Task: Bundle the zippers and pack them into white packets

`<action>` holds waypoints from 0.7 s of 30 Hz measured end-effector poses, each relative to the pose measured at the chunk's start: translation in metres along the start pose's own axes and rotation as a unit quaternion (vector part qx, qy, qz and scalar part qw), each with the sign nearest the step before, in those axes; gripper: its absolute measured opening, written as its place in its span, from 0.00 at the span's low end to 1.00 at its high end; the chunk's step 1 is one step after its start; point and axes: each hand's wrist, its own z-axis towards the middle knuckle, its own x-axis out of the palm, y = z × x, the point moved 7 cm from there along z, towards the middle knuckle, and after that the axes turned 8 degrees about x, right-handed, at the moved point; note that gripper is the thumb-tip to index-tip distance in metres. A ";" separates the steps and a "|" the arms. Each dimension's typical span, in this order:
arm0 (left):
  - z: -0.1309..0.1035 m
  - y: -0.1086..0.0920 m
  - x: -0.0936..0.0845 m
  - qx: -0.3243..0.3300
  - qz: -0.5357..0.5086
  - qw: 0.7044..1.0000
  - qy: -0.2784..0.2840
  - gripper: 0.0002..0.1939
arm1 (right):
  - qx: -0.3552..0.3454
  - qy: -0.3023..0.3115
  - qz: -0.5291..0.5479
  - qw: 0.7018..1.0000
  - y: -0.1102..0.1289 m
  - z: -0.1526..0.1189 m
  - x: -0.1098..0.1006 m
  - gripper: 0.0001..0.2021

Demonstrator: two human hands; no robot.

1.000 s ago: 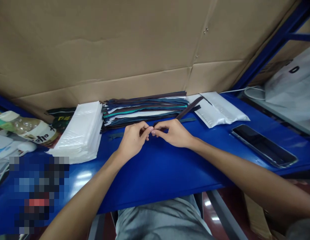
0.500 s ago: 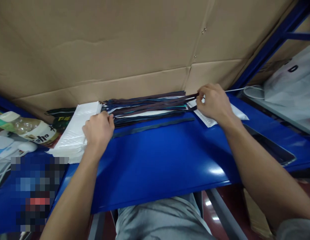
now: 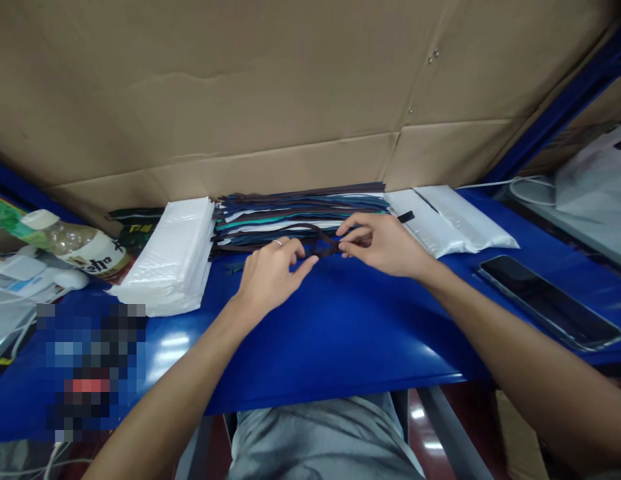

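In the head view a dark brown zipper (image 3: 310,229) is bent into a loop between my two hands, just in front of a row of zippers. My left hand (image 3: 270,273) wears a ring and pinches the zipper between thumb and fingers. Close by on the right, my right hand (image 3: 383,243) has its thumb and index finger closed on the same zipper. Behind them, many long zippers (image 3: 300,201) in brown, navy, white and teal lie side by side on the blue table (image 3: 315,340). One dark zipper end (image 3: 233,268) pokes out left of my left hand.
White plastic packets (image 3: 175,250) are stacked on the left, beside a drink bottle (image 3: 85,247). Flat white packets (image 3: 460,220) lie at right, with a phone (image 3: 545,300) in front. A cardboard panel (image 3: 240,87) stands at the back. A white cable (image 3: 533,190) coils at far right.
Both hands have moved inward from the two ends of the zipper row and nearer to me. The brown zipper, stretched out before, is now looped. The view has shifted slightly.
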 end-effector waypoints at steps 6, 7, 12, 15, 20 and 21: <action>-0.004 -0.020 0.015 0.029 -0.020 0.999 0.038 0.13 | -0.015 -0.001 0.021 1.000 0.015 -0.010 0.024 0.10; -0.004 -0.020 0.015 0.027 -0.008 0.999 0.044 0.14 | -0.019 0.000 0.028 0.999 0.016 -0.011 0.026 0.10; -0.004 -0.020 0.018 0.031 0.027 0.997 0.058 0.16 | -0.048 0.002 0.052 0.997 0.018 -0.011 0.030 0.10; -0.004 -0.018 0.019 0.044 -0.005 0.998 0.051 0.14 | -0.062 -0.006 0.053 0.997 0.018 -0.011 0.029 0.10; -0.003 -0.011 0.020 0.055 -0.124 0.991 0.020 0.10 | -0.078 -0.015 0.071 0.994 0.020 -0.011 0.024 0.12; -0.003 -0.009 0.022 0.053 -0.144 0.988 0.017 0.10 | -0.076 -0.013 0.075 0.994 0.021 -0.012 0.024 0.12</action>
